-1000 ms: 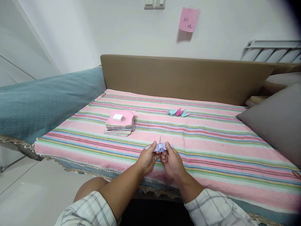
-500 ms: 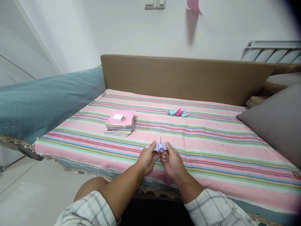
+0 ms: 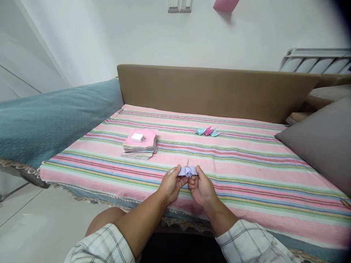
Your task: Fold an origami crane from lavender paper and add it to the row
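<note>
A lavender origami crane (image 3: 188,171) is held out between my two hands, its wings spread sideways and one thin point sticking up behind. My left hand (image 3: 172,183) pinches the left wing between thumb and fingers. On the other side, my right hand (image 3: 202,186) grips the right wing the same way. The fingers meet underneath the body and partly hide it. Farther back lie several folded paper cranes (image 3: 207,131), light blue and magenta, in a small row. To the left sits a stack of square paper (image 3: 140,148) with a white charger plug (image 3: 138,137) on its pink top sheet.
A striped pink cloth (image 3: 241,160) covers the sofa seat. Behind it rises a brown backrest (image 3: 205,91), with a blue-covered armrest (image 3: 65,113) on the left. A grey cushion (image 3: 323,142) leans at the right. Pink paper (image 3: 225,5) hangs by the wall.
Both thumbs have moved slightly outward along the wings, and my right thumb now covers the right wing's tip. The hanging pink paper has turned. The rest stays in place.
</note>
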The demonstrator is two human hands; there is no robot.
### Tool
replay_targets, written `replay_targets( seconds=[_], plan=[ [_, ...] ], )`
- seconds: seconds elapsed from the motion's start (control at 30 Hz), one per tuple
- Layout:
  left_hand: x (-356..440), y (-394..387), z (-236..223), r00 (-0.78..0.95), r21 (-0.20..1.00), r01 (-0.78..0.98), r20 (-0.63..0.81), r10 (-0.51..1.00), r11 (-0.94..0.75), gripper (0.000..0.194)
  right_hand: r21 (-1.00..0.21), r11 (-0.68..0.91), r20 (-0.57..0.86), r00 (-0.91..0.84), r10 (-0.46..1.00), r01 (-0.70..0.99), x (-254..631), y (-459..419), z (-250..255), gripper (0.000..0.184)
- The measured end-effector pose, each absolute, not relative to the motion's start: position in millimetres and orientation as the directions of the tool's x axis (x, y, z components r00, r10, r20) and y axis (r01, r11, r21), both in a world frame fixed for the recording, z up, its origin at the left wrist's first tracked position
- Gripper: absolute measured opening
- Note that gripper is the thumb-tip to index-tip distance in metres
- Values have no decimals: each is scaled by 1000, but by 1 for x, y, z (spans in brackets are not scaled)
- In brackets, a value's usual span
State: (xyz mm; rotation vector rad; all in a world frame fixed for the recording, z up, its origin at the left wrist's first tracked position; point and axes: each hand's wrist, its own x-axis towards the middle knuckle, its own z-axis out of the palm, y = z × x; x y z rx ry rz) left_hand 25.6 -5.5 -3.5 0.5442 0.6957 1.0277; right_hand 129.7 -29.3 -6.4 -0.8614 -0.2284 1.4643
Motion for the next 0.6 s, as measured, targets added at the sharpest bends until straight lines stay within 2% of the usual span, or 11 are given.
replay_targets(
  seconds=[0.23, 0.6],
  plan=[
    [25, -4, -4, 355, 689, -569, -286, 890, 449, 30, -559, -146, -403, 113, 908, -816, 133, -26, -6, 30],
    [21, -1, -4, 295, 756, -514, -289, 911, 406, 32, -539, -120, -402, 129, 907, -834, 139, -24, -7, 26]
  ],
)
